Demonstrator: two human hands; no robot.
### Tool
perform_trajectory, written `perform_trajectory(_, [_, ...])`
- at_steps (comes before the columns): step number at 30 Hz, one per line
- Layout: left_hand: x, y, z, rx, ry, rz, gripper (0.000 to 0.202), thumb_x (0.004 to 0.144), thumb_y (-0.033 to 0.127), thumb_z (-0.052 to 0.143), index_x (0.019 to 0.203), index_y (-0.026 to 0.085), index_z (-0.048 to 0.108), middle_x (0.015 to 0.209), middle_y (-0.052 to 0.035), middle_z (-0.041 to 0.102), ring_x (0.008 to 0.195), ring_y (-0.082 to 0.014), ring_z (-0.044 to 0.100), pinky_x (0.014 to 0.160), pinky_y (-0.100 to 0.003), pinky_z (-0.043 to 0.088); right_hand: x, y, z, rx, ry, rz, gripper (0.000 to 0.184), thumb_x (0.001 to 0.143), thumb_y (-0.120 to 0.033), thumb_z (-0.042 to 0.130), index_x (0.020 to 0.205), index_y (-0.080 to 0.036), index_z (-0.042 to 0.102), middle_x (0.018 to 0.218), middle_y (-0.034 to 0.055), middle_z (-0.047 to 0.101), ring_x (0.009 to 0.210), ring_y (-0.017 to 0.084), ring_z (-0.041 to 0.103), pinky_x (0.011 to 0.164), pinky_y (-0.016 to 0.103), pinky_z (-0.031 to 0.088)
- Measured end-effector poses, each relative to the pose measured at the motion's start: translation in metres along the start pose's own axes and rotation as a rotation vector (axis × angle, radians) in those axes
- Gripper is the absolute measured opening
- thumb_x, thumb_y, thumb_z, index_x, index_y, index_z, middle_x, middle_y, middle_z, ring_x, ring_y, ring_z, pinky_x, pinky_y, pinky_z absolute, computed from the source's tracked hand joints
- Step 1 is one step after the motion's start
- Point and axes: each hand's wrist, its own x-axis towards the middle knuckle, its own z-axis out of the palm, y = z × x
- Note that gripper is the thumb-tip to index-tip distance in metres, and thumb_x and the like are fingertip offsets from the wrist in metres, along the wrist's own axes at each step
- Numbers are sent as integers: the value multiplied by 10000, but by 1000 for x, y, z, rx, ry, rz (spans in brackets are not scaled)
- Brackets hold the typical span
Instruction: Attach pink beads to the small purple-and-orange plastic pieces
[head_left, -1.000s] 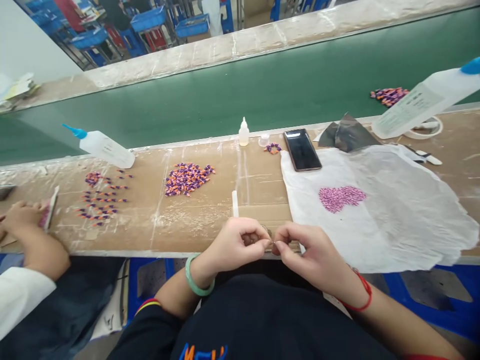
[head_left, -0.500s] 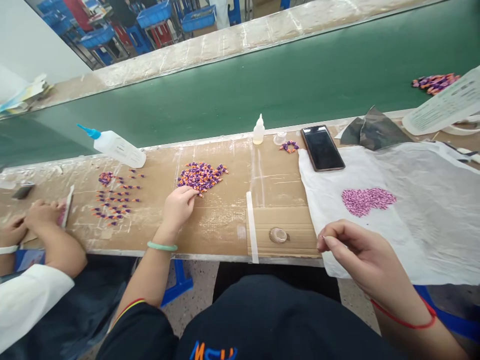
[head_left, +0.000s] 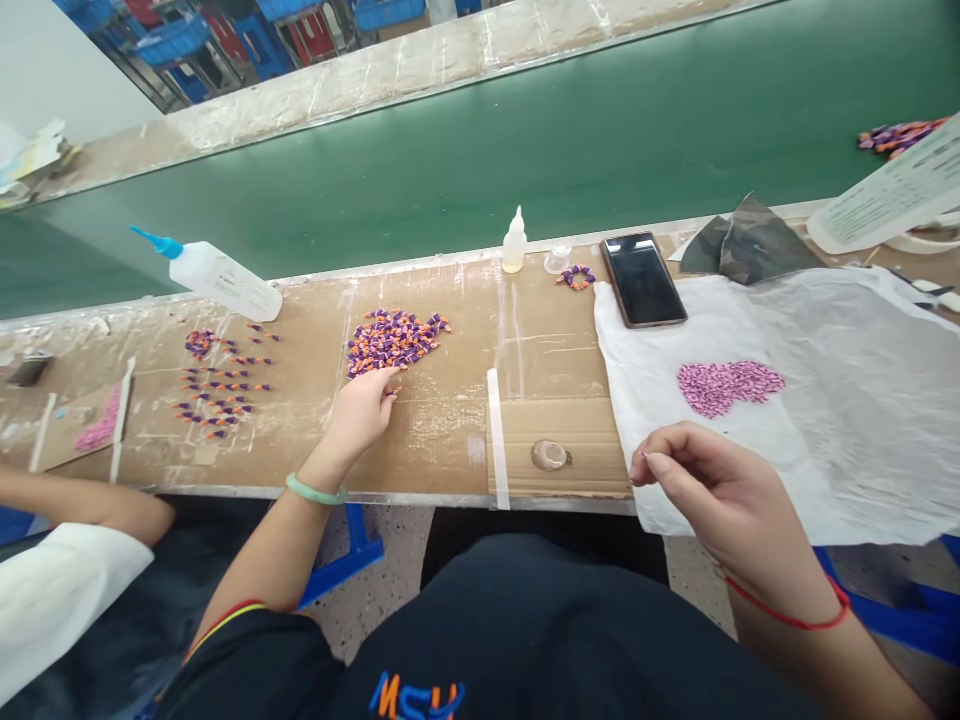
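Note:
My left hand (head_left: pixel 361 412) is at the near edge of a heap of small purple-and-orange pieces (head_left: pixel 390 342). Its index finger reaches along the heap, and one small purple-and-orange piece shows at the thumb tip, seemingly pinched. My right hand (head_left: pixel 712 490) hovers over the near left corner of a white cloth (head_left: pixel 840 400), thumb and index finger pinched together; what they hold is too small to name. Beyond it on the cloth lies a pile of tiny pink pieces (head_left: pixel 727 387). Left of that hand, a small round clear blob (head_left: pixel 550 455) sits on a cardboard piece (head_left: pixel 592 420).
A small dropper bottle (head_left: pixel 514 245), a clear cap (head_left: pixel 557 260), a ring of purple-and-orange pieces (head_left: pixel 577 277) and a phone (head_left: pixel 643 280) line the back. A blue-tipped bottle (head_left: pixel 225 282) leans at left, near rows of pieces (head_left: pixel 217 385). Another person's arm (head_left: pixel 90 497) is at far left.
My left fingers have shifted slightly, with the index finger now straighter along the heap. My right hand keeps its pinch. The neighbour's hands have left the board at far left. The view has tilted slightly.

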Motion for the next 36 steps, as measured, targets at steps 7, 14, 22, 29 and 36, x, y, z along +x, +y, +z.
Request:
perform_trajectory(7, [-11,51,-10,-661,-184,-138,287,812,439,653,913,174,690,881,-78,735,749,-219,655,698,-324,528,13,-17,5,155,-161,-24,176,874,-202,526,698,-201,526,618,-10,607,554,114,560,553,240,455])
perform_trajectory(14, [-19,95,6,-904,-268,-42,206,785,383,666,804,179,646,803,-44,661,749,-189,616,693,-295,507,20,-20,5,111,-295,-133,129,849,-151,480,733,-207,473,629,-37,535,559,92,479,550,217,407])
perform_trajectory(22, [-40,100,21,-1039,-398,-123,195,787,322,653,713,178,543,583,55,488,508,-86,447,492,-199,349,36,0,17,-540,-468,-358,137,786,-137,458,689,-213,399,596,-26,458,548,112,362,569,250,275])
perform_trajectory(29, [-64,112,36,-1303,-461,-199,165,745,272,695,695,161,584,584,33,582,483,-79,530,508,-198,425,48,-8,35,-952,-604,-302,119,826,-185,478,730,-171,547,619,42,581,550,148,416,568,288,203])
perform_trajectory(36, [-66,112,33,-1351,-447,-250,136,724,266,735,721,154,658,587,16,623,483,-85,545,493,-201,449,52,-23,39,-1126,-678,-260,152,842,-193,488,762,-147,608,610,64,609,534,159,437,554,298,170])
